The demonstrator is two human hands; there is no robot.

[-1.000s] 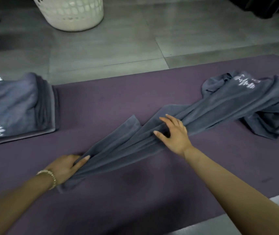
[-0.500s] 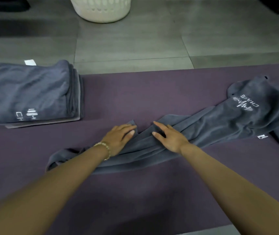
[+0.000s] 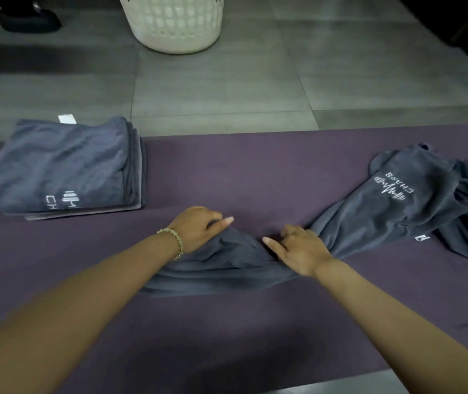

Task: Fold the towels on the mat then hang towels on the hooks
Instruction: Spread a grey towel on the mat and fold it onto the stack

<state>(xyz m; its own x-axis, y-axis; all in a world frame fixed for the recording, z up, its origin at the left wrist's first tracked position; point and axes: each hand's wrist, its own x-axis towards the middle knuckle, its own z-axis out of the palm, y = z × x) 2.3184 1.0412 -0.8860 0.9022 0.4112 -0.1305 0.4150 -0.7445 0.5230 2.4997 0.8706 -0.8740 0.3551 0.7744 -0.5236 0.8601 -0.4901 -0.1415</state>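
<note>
The grey towel lies like a long, rumpled rope across the purple mat. One end is bunched up in the middle, near the person. The other end spreads out to the right, with white letters showing. More grey cloth is heaped at the right edge, and it is hard to tell if that is another towel.

The left hand has its fingers curled round a bunch of the towel. The right hand is just beside it and grips the cloth too, with one finger poking out straight.

The towel looks soft, floppy and light. It will not break, but it will not hold a shape by itself. It will likely sag and wrinkle wherever no hand holds it. The best places to hold look like two corners on one straight edge, one in each hand, pulled apart so it opens flat. A grip in the middle only makes a scrunch.

A stack of folded towels sits on the left of the mat. A white basket stands far off on the floor.
</note>
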